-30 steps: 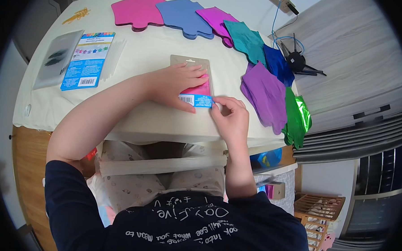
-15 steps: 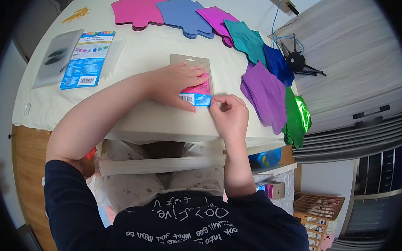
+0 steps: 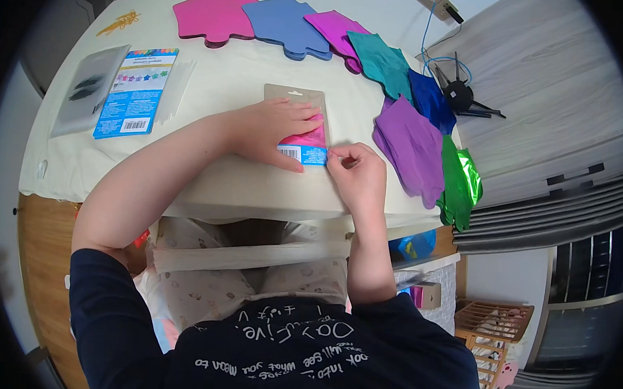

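A flat hang-tab card package (image 3: 313,155), pink and blue at its lower part with a grey-brown top, lies on the table in front of me. My left hand (image 3: 276,127) is spread flat across its left side, fingers apart, pressing on it and hiding much of its middle. At the package's lower right edge, my right hand (image 3: 360,170) pinches with thumb and forefinger. The other fingers of that hand are curled in. Just what part of the edge sits between the fingertips is too small to make out.
Star-shaped foil pieces arc along the far and right side: pink (image 3: 213,15), blue-grey (image 3: 288,25), purple (image 3: 412,147) and green (image 3: 458,183) among them. At left lie a blue-and-white package (image 3: 131,96), a clear sleeve (image 3: 86,91) and golden strings (image 3: 121,23). A black router (image 3: 459,95) stands right.
My right hand has shifted very slightly at the package's edge, its fingers still pinched. The left hand and the package stay in place.
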A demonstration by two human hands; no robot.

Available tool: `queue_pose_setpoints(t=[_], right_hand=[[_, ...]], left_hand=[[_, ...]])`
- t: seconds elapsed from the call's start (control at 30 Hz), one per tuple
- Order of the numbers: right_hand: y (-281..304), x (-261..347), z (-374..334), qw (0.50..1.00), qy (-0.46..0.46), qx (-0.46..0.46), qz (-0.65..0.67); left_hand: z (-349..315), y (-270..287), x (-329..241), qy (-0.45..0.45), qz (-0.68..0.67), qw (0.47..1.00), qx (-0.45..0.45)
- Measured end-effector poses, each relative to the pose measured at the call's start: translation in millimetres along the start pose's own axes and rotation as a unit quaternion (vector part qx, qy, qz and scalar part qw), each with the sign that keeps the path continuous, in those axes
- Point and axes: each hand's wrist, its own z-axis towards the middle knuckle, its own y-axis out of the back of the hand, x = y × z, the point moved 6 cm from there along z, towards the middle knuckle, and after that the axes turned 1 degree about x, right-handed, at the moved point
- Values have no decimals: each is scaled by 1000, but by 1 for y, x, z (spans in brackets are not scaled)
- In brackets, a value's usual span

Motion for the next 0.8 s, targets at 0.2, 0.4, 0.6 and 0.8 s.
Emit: queue_pose_setpoints(t=[0.2, 0.4, 0.6, 0.8], right_hand=[[-3, -7, 6, 999, -3, 29, 23], [-2, -10, 5, 996, 61, 41, 58], [-2, -10, 3, 997, 8, 17, 72], [-2, -6, 1, 998, 4, -24, 65]], left_hand=[[1, 3, 2, 5, -18, 1000, 10], [-1, 5, 5, -12, -32, 999, -2], [4, 4, 2, -41, -36, 998, -21], [4, 8, -3, -28, -52, 998, -25]])
